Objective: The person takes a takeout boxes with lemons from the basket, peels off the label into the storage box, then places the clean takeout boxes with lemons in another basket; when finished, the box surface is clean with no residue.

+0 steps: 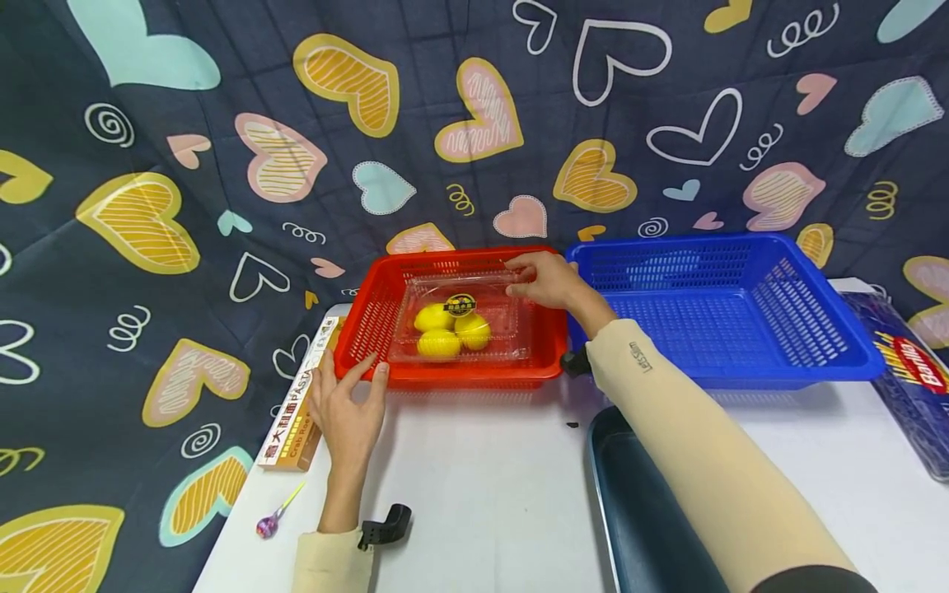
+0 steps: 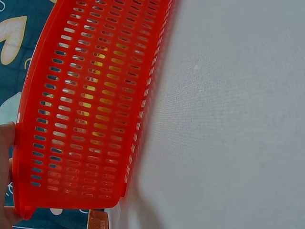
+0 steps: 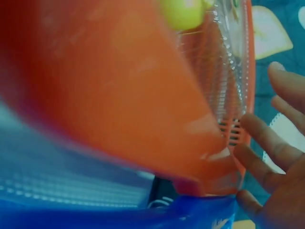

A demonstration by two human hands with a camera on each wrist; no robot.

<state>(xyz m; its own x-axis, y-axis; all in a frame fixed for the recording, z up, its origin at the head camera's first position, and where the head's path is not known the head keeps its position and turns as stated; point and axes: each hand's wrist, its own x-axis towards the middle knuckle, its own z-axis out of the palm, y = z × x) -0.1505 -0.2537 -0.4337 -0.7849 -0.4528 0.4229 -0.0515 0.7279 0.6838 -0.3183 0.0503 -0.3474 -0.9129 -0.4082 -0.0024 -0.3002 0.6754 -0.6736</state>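
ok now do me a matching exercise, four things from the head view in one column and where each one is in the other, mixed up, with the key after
Things
1. lemons
2. lollipop
3. red basket
4. dark tray

Places
A. between the pasta box and the blue basket
B. partly hidden by the right sleeve
C. inside the clear clamshell
D. left of the left wrist

Pairs: 1-C, 2-D, 3-A, 4-B
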